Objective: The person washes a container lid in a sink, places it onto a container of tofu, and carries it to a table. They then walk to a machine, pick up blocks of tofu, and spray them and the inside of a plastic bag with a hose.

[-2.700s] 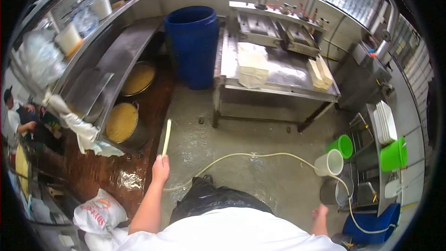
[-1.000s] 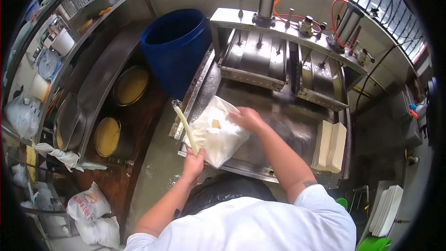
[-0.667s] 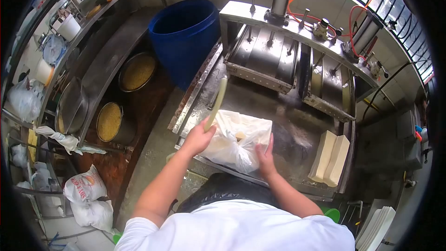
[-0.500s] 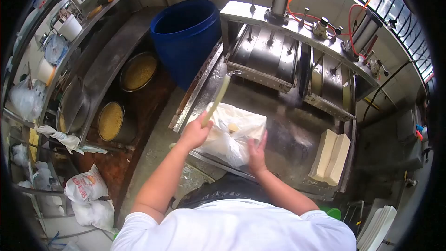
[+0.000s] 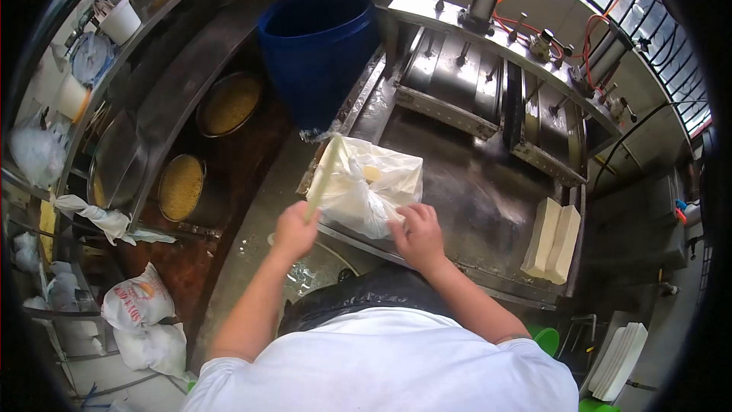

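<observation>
My left hand (image 5: 295, 230) is closed around a pale yellowish hose (image 5: 327, 177), which points away from me; water sprays from its far end toward the left. Beside it, on the near left part of the steel table (image 5: 476, 225), lies a white plastic bag (image 5: 374, 210) with a pale block inside. The bag's twisted, gathered plastic hangs toward me. My right hand (image 5: 419, 236) is at the bag's near right corner, fingers bent and pressed on the plastic. Its fingertips are partly hidden.
Two long cream blocks (image 5: 550, 240) stand at the table's right end. Behind are metal presses (image 5: 450, 99) with cylinders and orange tubes. A blue barrel (image 5: 316, 53) stands back left, near pots of yellow grainy stuff (image 5: 181, 187). White sacks (image 5: 137, 297) lie lower left.
The bag has moved left and away from me on the table. The hose's spray now goes left, off the table's edge. My right hand has shifted from the bag's right side to its near corner.
</observation>
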Demonstrator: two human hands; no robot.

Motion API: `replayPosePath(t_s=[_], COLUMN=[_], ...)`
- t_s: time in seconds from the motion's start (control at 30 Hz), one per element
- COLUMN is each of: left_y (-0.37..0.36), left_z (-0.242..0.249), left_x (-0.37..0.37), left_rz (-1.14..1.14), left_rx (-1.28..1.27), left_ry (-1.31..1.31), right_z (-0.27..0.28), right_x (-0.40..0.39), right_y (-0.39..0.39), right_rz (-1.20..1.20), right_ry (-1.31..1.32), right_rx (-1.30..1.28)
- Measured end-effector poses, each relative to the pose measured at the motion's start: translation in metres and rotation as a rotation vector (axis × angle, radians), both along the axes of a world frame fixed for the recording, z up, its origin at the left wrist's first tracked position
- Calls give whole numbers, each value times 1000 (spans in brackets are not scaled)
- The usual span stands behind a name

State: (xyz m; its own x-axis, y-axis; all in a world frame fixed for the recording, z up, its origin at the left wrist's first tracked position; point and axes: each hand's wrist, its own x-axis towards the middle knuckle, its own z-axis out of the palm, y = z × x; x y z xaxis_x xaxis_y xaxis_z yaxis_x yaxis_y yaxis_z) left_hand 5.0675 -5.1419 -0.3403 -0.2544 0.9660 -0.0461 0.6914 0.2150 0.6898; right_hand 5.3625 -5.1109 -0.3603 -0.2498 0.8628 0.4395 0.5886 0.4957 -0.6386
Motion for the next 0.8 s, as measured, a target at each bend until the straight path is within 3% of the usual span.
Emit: replayPosePath(t_s=[0.1, 0.2, 0.27, 0.43, 0.5, 0.57, 0.67, 0.73, 0.8], left_y=[-6, 3, 13, 34, 34, 31, 30, 29, 26], left_z=[-15, -32, -20, -15, -9, -8, -9, -11, -12], left_x=[30, 52, 60, 53, 43, 40, 44, 48, 48], left_rz=[-92, -216, -344, -446, -333, -314, -307, -328, -340], left_rx=[58, 294, 88, 84, 126, 93, 84, 111, 189], left_ry=[-100, -108, -115, -43, -159, -226, -292, -292, -210], right_z=[1, -7, -5, 12, 12, 14, 29, 5, -14], right_x=[-31, -41, -44, -34, -31, -29, -53, -59, -59], right_y=[2, 11, 14, 7, 5, 4, -6, 0, 12], right_rz=[-10, 6, 21, -30, -87, 25, -30, -67, 48], right_ry=[-196, -370, 115, 138, 146, -39, -264, -242, -134], right_rx=[42, 3, -166, -233, -235, -48, 199, 172, -47])
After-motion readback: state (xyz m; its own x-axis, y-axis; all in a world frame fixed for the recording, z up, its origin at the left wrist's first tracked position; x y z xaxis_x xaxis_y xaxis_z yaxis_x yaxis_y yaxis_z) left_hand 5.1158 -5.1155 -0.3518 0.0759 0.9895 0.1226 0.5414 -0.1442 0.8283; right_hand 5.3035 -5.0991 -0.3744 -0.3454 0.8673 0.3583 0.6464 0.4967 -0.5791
